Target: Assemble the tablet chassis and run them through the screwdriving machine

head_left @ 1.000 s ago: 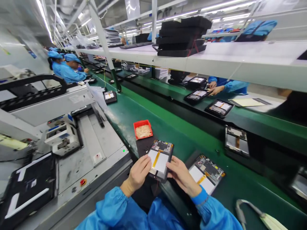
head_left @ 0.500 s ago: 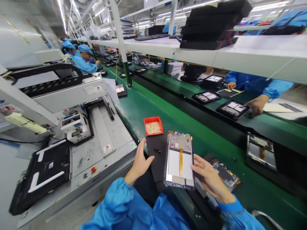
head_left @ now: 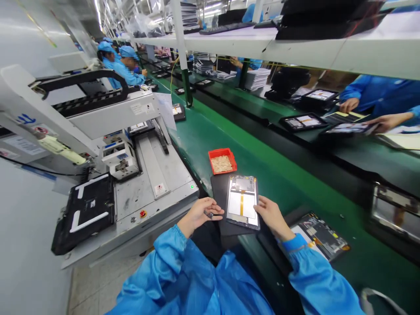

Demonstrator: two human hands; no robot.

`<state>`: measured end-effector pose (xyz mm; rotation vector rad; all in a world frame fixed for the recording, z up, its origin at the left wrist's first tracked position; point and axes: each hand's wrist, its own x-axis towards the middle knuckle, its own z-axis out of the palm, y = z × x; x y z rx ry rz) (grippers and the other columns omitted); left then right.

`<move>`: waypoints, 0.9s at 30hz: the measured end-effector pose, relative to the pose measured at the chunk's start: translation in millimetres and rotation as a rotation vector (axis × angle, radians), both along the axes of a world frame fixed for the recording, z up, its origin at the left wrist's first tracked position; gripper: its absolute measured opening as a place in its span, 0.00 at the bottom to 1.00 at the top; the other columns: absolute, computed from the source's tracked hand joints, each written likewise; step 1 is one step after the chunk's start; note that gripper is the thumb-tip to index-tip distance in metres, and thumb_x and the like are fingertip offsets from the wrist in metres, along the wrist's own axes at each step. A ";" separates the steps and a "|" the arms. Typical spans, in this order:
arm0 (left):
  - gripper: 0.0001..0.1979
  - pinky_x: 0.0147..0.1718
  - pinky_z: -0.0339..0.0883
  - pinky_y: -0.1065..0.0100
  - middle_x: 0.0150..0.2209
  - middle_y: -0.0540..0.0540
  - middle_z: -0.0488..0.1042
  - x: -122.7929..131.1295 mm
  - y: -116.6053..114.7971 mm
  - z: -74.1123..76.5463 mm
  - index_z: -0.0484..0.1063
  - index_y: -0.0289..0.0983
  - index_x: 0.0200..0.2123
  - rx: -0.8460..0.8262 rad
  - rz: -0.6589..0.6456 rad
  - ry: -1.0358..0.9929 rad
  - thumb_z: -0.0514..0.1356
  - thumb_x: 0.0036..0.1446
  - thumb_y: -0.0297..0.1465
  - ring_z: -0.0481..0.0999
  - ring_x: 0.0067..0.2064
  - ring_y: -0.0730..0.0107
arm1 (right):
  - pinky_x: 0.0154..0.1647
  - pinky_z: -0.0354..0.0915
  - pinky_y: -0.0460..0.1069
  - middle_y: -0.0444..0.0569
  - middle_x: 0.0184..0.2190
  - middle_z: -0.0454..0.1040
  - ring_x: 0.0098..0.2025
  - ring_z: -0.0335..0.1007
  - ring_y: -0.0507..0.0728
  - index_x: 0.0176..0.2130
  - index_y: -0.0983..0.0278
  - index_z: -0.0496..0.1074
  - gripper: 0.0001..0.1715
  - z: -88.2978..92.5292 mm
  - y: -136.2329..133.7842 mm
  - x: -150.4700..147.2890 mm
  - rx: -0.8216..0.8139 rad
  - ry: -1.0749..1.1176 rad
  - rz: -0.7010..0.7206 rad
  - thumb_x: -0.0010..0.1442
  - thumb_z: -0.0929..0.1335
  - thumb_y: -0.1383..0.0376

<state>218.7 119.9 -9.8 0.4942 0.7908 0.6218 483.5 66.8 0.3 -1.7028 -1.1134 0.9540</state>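
An opened tablet [head_left: 242, 201] with a white panel and an orange ribbon cable lies on a black mat [head_left: 219, 192] at the near edge of the green belt. My right hand [head_left: 271, 215] grips the tablet's right edge. My left hand [head_left: 200, 213] rests on the mat just left of the tablet, its fingertips pinched on a small dark part [head_left: 211, 214]. Beyond the mat stands a red tray [head_left: 222, 160] filled with small pale pieces.
Another opened tablet [head_left: 320, 235] lies to my right on the green conveyor [head_left: 262, 162]. A grey machine [head_left: 108, 144] with a black fixture [head_left: 85, 212] stands at my left. Co-workers in blue [head_left: 377, 98] handle tablets across the belt, under a white shelf [head_left: 295, 48].
The tablet went from held up in both hands to lying flat on the mat. My left hand let go of it, reached onto the mat and pinched a small dark part.
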 end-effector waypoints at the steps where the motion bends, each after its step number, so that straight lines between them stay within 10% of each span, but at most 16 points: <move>1: 0.07 0.45 0.71 0.46 0.32 0.40 0.79 2.4 -1.1 0.9 0.71 0.33 0.34 -0.030 0.020 -0.038 0.64 0.55 0.31 0.82 0.40 0.53 | 0.53 0.66 0.64 0.56 0.38 0.79 0.47 0.73 0.68 0.46 0.65 0.74 0.21 2.2 -4.2 -6.7 0.073 -0.199 -0.010 0.52 0.69 0.61; 4: 0.05 0.46 0.69 0.46 0.34 0.37 0.80 13.5 -6.4 1.4 0.72 0.32 0.35 -0.087 0.081 -0.136 0.63 0.53 0.27 0.81 0.40 0.51 | 0.54 0.65 0.62 0.57 0.42 0.76 0.50 0.70 0.67 0.47 0.63 0.73 0.16 4.7 -20.4 -41.8 0.326 -0.554 0.128 0.60 0.67 0.59; 9: 0.08 0.42 0.68 0.55 0.35 0.34 0.80 27.0 -4.0 0.9 0.75 0.29 0.35 -0.115 0.105 -0.172 0.60 0.55 0.30 0.80 0.35 0.58 | 0.48 0.70 0.56 0.53 0.45 0.75 0.49 0.72 0.62 0.51 0.59 0.72 0.15 -14.0 -23.3 -93.1 0.514 -0.521 0.509 0.65 0.66 0.59; 20: 0.21 0.43 0.68 0.61 0.40 0.35 0.79 26.9 -15.5 22.4 0.75 0.30 0.40 0.075 0.078 -0.038 0.63 0.56 0.44 0.77 0.42 0.59 | 0.46 0.69 0.55 0.51 0.38 0.78 0.41 0.74 0.60 0.38 0.61 0.77 0.10 3.5 -17.9 -95.1 0.250 -0.092 0.297 0.62 0.69 0.58; 27: 0.08 0.42 0.66 0.63 0.35 0.45 0.75 19.7 -47.3 34.7 0.75 0.40 0.35 0.989 0.112 0.810 0.55 0.63 0.32 0.74 0.38 0.63 | 0.28 0.63 0.46 0.46 0.23 0.73 0.25 0.66 0.51 0.32 0.66 0.75 0.22 3.7 -19.4 -80.0 -0.119 0.699 0.069 0.45 0.79 0.53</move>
